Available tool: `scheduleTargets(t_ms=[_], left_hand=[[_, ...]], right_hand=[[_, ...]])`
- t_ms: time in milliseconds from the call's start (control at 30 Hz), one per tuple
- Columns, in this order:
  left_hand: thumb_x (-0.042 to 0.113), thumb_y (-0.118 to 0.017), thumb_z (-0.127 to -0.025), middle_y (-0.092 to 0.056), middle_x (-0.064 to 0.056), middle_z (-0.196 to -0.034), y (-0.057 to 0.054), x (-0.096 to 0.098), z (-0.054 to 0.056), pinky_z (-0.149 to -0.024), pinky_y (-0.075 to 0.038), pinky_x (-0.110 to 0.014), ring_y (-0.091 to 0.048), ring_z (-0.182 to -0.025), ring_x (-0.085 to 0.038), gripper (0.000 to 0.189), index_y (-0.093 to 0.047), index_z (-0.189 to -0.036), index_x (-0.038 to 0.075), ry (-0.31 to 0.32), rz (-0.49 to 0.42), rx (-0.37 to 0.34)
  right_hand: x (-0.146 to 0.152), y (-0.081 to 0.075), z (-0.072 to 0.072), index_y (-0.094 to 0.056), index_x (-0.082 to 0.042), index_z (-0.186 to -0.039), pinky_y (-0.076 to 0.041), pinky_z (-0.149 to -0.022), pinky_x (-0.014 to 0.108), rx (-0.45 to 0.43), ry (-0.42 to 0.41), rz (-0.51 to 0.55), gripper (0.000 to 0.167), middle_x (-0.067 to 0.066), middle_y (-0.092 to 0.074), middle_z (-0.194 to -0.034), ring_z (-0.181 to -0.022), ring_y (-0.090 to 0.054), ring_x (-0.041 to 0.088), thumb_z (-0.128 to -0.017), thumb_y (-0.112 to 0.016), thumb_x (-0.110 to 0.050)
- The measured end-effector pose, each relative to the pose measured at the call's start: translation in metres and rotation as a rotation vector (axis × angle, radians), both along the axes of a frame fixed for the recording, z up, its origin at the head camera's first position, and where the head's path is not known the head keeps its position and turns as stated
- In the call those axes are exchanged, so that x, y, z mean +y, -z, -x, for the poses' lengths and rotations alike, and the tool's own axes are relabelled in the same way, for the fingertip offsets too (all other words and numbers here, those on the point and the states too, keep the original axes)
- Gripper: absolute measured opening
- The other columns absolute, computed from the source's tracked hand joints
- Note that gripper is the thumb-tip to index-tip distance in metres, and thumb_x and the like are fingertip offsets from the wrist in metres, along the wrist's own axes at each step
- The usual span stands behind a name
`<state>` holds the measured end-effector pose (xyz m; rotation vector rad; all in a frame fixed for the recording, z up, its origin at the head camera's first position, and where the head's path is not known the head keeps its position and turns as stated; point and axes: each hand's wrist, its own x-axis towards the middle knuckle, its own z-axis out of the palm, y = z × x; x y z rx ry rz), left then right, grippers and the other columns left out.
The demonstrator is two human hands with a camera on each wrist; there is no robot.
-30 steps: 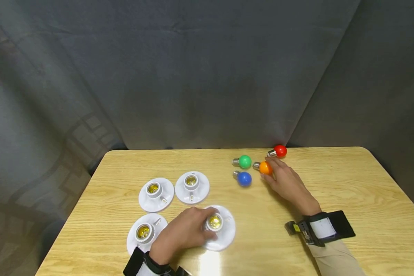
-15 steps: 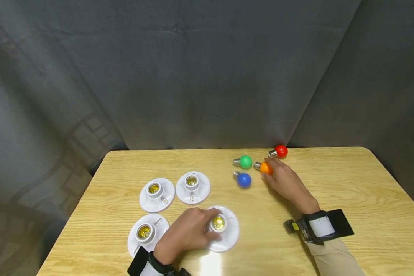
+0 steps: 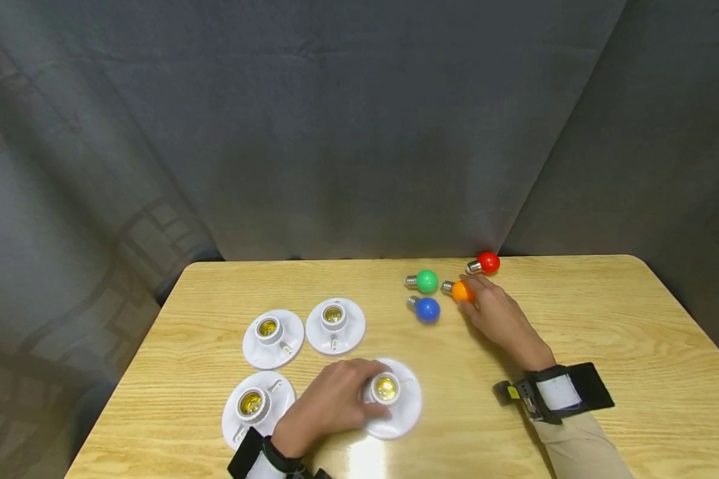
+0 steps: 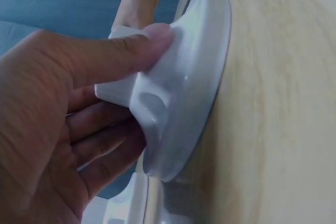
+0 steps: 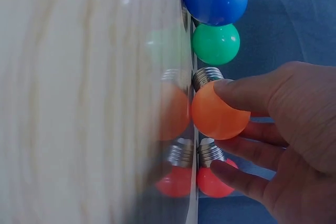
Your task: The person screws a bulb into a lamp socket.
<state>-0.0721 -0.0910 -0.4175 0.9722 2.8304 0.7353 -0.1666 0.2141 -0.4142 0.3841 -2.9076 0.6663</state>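
Note:
My left hand [image 3: 335, 399] grips the collar of a white round lamp holder [image 3: 406, 409], whose brass-coloured socket faces up. In the left wrist view, thumb and fingers lie on either side of the collar of this lamp holder [image 4: 181, 90], close over the table. At the right, my right hand [image 3: 500, 319] pinches the round glass of an orange light bulb [image 3: 460, 291], thumb on one side and fingers on the other. The orange bulb [image 5: 218, 114] lies on its side, its metal screw base pointing left in the head view.
Three more white lamp holders stand left: one at the back [image 3: 317, 332], one further left [image 3: 254, 346], one in front [image 3: 234, 406], partly behind my left forearm. A green bulb [image 3: 427, 281], a blue bulb [image 3: 428, 311] and a red bulb [image 3: 488, 262] lie around the orange one.
My left hand has slid the lamp holder a little to the right. The blue bulb has rocked slightly. My right hand stays at the orange bulb.

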Motion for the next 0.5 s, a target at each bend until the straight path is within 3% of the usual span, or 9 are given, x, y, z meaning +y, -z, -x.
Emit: scheduleTargets(t_ms=[500], left_hand=[[0.048, -0.076, -0.076, -0.07, 0.009, -0.114, 0.016, 0.004, 0.001, -0.091, -0.053, -0.027, -0.065, -0.102, -0.008, 0.05, -0.064, -0.119, 0.025, -0.019, -0.127, -0.038]], right_hand=[[0.002, 0.0, 0.001, -0.052, 0.01, -0.13, -0.047, -0.099, 0.058, 0.023, 0.0, 0.013, 0.047, 0.03, -0.057, -0.129, -0.113, -0.058, 0.045, -0.089, -0.066, -0.007]])
